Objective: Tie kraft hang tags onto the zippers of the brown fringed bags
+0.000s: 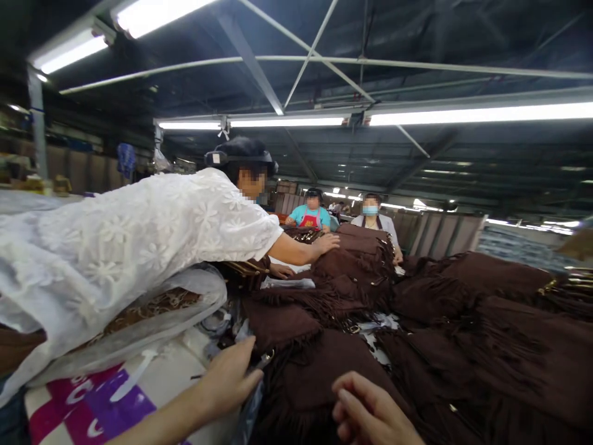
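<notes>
My left hand (231, 377) reaches in from the lower left with its fingers stretched out and the thumb apart. It is beside a brown fringed bag (282, 321) and a small metal clasp (267, 358); whether it touches them I cannot tell. At the bottom, my right hand (373, 411) has its fingers curled in above another brown fringed bag (333, 364). Whatever those fingers hold, if anything, is hidden. More dark brown bags with fringes lie heaped around both hands.
A co-worker in a white top (152, 222) leans across from the left, one hand (327, 243) on the brown pile (356, 247). Two people stand beyond it. A clear plastic bag (185, 303) and a purple-printed white package (120, 395) lie at left. More bags (532, 346) spread right.
</notes>
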Action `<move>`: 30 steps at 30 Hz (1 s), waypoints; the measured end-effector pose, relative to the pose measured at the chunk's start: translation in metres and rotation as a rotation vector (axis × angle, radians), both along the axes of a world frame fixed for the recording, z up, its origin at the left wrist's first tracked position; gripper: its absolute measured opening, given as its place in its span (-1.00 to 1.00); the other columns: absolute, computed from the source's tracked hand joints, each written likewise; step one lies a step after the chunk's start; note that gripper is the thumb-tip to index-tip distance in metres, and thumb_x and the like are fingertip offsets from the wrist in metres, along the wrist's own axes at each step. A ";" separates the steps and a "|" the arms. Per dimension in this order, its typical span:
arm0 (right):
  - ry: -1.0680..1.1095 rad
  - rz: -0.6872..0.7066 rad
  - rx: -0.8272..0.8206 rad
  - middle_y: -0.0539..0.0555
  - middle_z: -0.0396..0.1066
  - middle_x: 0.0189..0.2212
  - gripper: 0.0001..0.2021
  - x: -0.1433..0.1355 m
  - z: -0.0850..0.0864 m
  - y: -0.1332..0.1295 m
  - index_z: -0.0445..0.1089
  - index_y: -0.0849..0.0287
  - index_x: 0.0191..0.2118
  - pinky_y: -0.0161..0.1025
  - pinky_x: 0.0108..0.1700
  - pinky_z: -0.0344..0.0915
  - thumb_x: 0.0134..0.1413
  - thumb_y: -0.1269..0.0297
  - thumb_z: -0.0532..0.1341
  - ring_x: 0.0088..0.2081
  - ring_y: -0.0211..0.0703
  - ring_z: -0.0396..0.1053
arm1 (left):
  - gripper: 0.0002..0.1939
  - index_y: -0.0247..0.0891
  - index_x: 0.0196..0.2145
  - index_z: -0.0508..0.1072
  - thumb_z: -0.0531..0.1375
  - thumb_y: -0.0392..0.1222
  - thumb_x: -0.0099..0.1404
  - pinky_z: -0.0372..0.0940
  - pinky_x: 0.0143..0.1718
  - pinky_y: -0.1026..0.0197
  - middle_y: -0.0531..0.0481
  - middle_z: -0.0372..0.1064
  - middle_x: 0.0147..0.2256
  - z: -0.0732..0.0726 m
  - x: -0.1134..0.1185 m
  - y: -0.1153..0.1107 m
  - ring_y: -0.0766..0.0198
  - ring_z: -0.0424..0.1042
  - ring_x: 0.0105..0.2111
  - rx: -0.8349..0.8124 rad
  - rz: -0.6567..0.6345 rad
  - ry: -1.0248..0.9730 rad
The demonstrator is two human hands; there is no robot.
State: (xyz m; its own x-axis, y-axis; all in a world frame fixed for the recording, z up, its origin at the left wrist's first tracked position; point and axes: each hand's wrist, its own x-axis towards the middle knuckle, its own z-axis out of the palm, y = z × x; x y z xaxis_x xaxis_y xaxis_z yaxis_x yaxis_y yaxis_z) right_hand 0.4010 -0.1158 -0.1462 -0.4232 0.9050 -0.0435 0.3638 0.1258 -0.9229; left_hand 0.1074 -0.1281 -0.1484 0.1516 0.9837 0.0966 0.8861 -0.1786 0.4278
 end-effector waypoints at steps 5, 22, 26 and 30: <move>-0.645 0.018 0.759 0.27 0.31 0.09 -0.56 -0.086 0.033 0.039 0.29 0.17 0.12 -0.11 -0.09 0.38 0.11 0.50 0.04 -0.03 0.04 0.38 | -0.38 -0.47 0.26 0.19 0.06 -0.35 0.24 0.13 0.21 0.06 -0.33 0.32 0.16 -0.010 0.008 0.004 0.00 0.29 0.17 0.003 0.067 -0.048; -0.921 0.150 0.944 0.11 0.51 -0.21 -0.58 0.002 0.074 0.000 0.47 0.10 -0.04 -0.25 -0.07 0.31 0.13 0.61 0.01 -0.12 -0.09 0.41 | -0.65 -0.29 -0.12 0.49 0.00 -0.42 0.25 0.24 0.05 0.02 -0.16 0.45 -0.11 0.012 0.017 -0.026 0.06 0.37 -0.04 0.197 -0.075 -0.081; -0.851 0.073 0.885 0.13 0.51 -0.25 -0.59 0.010 0.047 -0.024 0.48 0.14 -0.06 -0.23 -0.12 0.37 0.12 0.59 0.00 -0.16 -0.07 0.44 | -0.78 -0.22 -0.14 0.47 0.20 -0.23 0.23 0.24 0.02 0.04 -0.09 0.43 -0.08 0.016 0.075 -0.048 0.07 0.34 -0.05 0.209 -0.226 -0.123; -0.728 0.037 0.922 0.20 0.52 -0.13 -0.51 0.015 0.038 -0.026 0.46 0.22 0.00 -0.15 -0.02 0.38 0.04 0.60 -0.04 -0.07 -0.04 0.43 | -0.85 -0.25 -0.21 0.46 0.13 -0.19 0.33 0.26 -0.07 -0.05 -0.14 0.44 -0.13 0.010 0.119 -0.049 -0.02 0.36 -0.09 0.269 -0.191 0.090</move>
State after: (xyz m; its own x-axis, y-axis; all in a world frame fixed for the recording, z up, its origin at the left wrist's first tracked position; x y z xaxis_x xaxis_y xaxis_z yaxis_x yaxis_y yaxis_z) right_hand 0.4161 -0.1415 -0.1078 -0.5958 0.7083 0.3786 0.7501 0.6592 -0.0530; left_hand 0.2268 -0.1775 -0.1385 0.3505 0.8778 0.3264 0.8577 -0.4408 0.2645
